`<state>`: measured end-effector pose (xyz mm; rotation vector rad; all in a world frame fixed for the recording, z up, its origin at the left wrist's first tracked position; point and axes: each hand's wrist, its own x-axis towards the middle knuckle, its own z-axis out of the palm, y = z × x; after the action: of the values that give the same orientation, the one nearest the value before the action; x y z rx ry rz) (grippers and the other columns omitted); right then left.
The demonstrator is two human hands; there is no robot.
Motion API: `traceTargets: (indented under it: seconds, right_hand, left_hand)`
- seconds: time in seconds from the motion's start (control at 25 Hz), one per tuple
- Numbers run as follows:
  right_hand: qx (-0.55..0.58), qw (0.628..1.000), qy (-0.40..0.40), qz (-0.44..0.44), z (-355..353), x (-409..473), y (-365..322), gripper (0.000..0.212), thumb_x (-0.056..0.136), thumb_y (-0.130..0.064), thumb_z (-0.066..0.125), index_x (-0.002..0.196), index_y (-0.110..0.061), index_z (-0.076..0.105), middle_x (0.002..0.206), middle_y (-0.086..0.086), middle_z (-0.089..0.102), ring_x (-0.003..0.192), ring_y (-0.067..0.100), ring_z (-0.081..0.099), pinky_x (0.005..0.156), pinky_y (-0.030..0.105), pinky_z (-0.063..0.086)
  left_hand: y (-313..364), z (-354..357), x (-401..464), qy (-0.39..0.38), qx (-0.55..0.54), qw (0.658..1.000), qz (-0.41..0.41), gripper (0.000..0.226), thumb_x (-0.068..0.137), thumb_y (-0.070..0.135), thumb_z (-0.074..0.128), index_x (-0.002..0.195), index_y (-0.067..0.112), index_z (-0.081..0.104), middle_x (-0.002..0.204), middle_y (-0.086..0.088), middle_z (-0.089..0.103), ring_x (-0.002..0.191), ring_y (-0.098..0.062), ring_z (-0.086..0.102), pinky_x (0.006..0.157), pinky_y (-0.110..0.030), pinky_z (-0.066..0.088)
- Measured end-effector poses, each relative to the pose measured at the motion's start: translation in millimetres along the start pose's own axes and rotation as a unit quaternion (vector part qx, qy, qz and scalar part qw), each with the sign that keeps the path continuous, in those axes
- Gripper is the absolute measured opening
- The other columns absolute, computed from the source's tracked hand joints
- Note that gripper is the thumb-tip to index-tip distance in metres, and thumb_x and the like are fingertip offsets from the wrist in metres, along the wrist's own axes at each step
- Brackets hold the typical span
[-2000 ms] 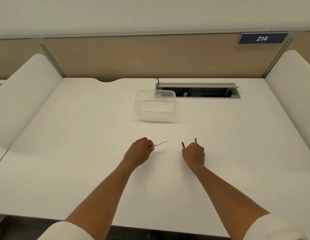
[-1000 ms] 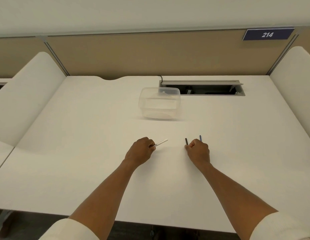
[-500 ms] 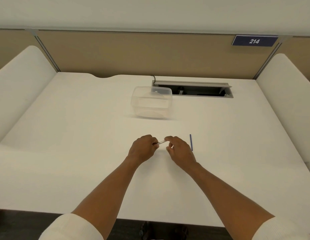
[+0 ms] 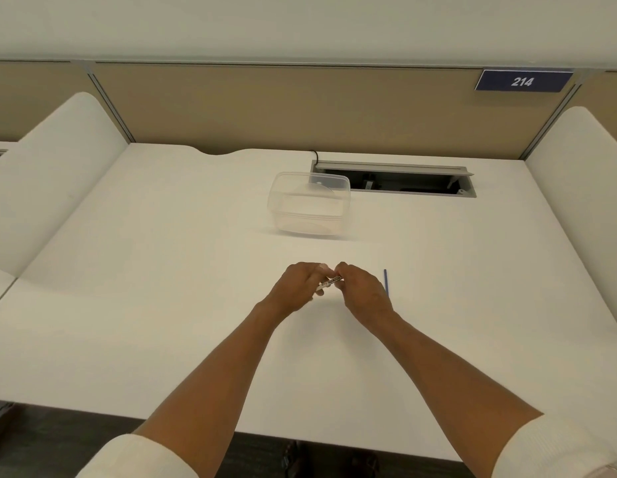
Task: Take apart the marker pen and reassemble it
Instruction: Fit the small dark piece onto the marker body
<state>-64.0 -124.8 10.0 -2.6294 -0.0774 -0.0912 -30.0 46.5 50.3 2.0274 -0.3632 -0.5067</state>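
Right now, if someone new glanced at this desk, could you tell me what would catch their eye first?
Most likely the two hands meeting at the middle of the white desk, the left hand and right hand both pinching a small marker barrel. Just right of the right hand lies a thin blue rod. Farther back stands a clear plastic container, and a blue 214 sign hangs on the partition, upper right.

Soft even light (edges bowed).
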Motion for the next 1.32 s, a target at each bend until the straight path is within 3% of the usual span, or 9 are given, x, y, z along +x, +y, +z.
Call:
traceTargets:
  seconds: [0.12, 0.24, 0.36, 0.44, 0.6, 0.68, 1.0, 1.2, 1.32]
  right_hand:
    - [0.023, 0.999, -0.019, 0.026, 0, 3, 3, 0.006, 0.095, -0.014, 0.047, 0.093, -0.019, 0.049, 0.08, -0.004, 0.063, 0.07, 0.023, 0.057, 0.057, 0.032, 0.038]
    - [0.127, 0.988, -0.06, 0.066, 0, 3, 3, 0.015, 0.092, -0.011, 0.041, 0.084, -0.02, 0.049, 0.077, 0.0, 0.063, 0.069, 0.026, 0.056, 0.06, 0.034, 0.04]
    - [0.24, 0.963, -0.054, 0.112, 1, -1, 5, 0.025, 0.092, -0.011, 0.044, 0.072, -0.024, 0.052, 0.077, 0.001, 0.061, 0.067, 0.02, 0.052, 0.064, 0.034, 0.041]
    - [0.222, 0.966, -0.046, 0.12, 1, -3, 9, 0.021, 0.096, -0.018, 0.05, 0.078, -0.022, 0.061, 0.083, -0.001, 0.065, 0.075, 0.018, 0.057, 0.07, 0.034, 0.044]
    - [0.18, 0.976, -0.043, 0.116, 3, -4, 15, 0.013, 0.095, -0.023, 0.059, 0.089, -0.017, 0.069, 0.087, -0.005, 0.069, 0.073, 0.001, 0.059, 0.069, 0.024, 0.044]
    - [0.144, 0.983, -0.046, 0.108, 4, -4, 13, 0.009, 0.094, -0.023, 0.06, 0.092, -0.019, 0.068, 0.08, -0.009, 0.067, 0.07, 0.002, 0.058, 0.065, 0.02, 0.041]
    - [0.107, 0.985, -0.036, 0.13, 1, -7, 3, 0.009, 0.09, -0.029, 0.059, 0.089, -0.024, 0.066, 0.075, -0.007, 0.07, 0.073, 0.015, 0.066, 0.068, 0.036, 0.054]
    - [0.108, 0.985, -0.04, 0.132, -1, -8, -2, 0.008, 0.09, -0.027, 0.059, 0.087, -0.024, 0.066, 0.066, -0.013, 0.063, 0.065, 0.005, 0.06, 0.065, 0.032, 0.051]
    - [0.101, 0.985, -0.039, 0.134, -1, -9, -6, 0.008, 0.09, -0.028, 0.059, 0.088, -0.024, 0.067, 0.068, -0.01, 0.064, 0.068, 0.009, 0.062, 0.066, 0.033, 0.052]
  left_hand:
    - [-8, 1, 1, 0.069, -0.107, 0.992, -0.023, 0.038, 0.092, 0.037, 0.04, 0.095, 0.025, 0.076, 0.094, 0.003, 0.075, 0.085, -0.02, 0.072, 0.074, -0.032, 0.054]
    - [-27, 5, 7, 0.144, 0.095, 0.985, -0.014, 0.027, 0.096, 0.029, 0.051, 0.114, 0.022, 0.071, 0.115, 0.004, 0.072, 0.107, -0.016, 0.067, 0.095, -0.035, 0.051]
    - [-48, 17, 9, 0.056, 0.233, 0.97, -0.039, 0.05, 0.095, 0.03, 0.057, 0.144, 0.023, 0.046, 0.153, 0.0, 0.043, 0.142, -0.018, 0.038, 0.115, -0.036, 0.035]
    - [-61, 28, 10, -0.008, 0.278, 0.96, -0.043, 0.068, 0.093, 0.035, 0.058, 0.153, 0.024, 0.027, 0.164, -0.002, 0.018, 0.152, -0.02, 0.013, 0.123, -0.041, 0.018]
    - [-77, 41, 8, -0.06, 0.323, 0.943, -0.045, 0.087, 0.088, 0.047, 0.062, 0.156, 0.03, 0.011, 0.166, 0.003, -0.009, 0.153, -0.02, -0.011, 0.122, -0.049, -0.004]
    - [-80, 40, 9, -0.065, 0.323, 0.943, -0.051, 0.089, 0.088, 0.049, 0.062, 0.156, 0.032, 0.007, 0.165, 0.005, -0.013, 0.152, -0.018, -0.015, 0.121, -0.051, -0.008]
    - [-83, 42, 7, -0.066, 0.332, 0.94, -0.048, 0.09, 0.09, 0.05, 0.058, 0.156, 0.034, -0.001, 0.165, 0.005, -0.017, 0.151, -0.018, -0.019, 0.12, -0.051, -0.011]
    - [-79, 40, 6, -0.062, 0.328, 0.942, -0.043, 0.089, 0.09, 0.05, 0.059, 0.156, 0.033, 0.002, 0.165, 0.003, -0.014, 0.152, -0.02, -0.016, 0.121, -0.052, -0.009]
    - [-75, 39, 7, -0.064, 0.328, 0.941, -0.05, 0.089, 0.089, 0.048, 0.061, 0.157, 0.032, 0.005, 0.166, 0.002, -0.012, 0.152, -0.021, -0.014, 0.121, -0.054, -0.006]
